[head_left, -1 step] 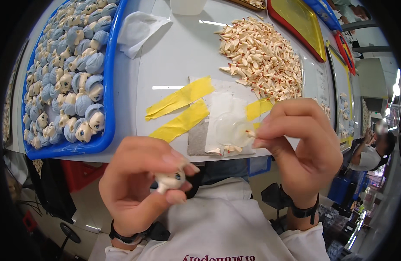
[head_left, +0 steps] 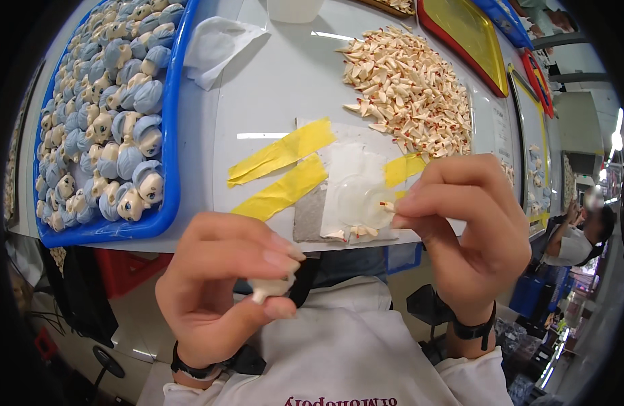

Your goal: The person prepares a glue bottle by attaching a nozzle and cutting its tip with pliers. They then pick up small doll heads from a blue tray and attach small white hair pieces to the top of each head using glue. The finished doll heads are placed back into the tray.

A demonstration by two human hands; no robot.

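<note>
Near the table's front edge, my left hand (head_left: 214, 287) is closed round a small cream doll head (head_left: 270, 287), its neck stub pointing down. My fingers cover much of it. Off to the right, my right hand (head_left: 471, 227) pinches a tiny cream pointed piece (head_left: 388, 206) with a red end. That piece is over or beside a shallow clear round dish (head_left: 356, 203), and I cannot tell if they touch. The dish sits on a white sheet (head_left: 336, 169) on a grey board (head_left: 308, 216). Several loose cream pieces (head_left: 363, 231) lie by the dish's near side.
At left stands a blue tray (head_left: 168, 135) full of doll heads with blue-grey hair. A heap of red-ended pieces (head_left: 410, 91) lies far right. Yellow tape strips (head_left: 281, 152) hold the board. Behind are a white cloth (head_left: 217, 51) and a yellow-red tray (head_left: 464, 40). Another person (head_left: 576, 237) sits right.
In my left hand the doll head has turned, so its painted eye shows less and the neck stub faces nearer. My right hand has hardly moved and still pinches its piece.
</note>
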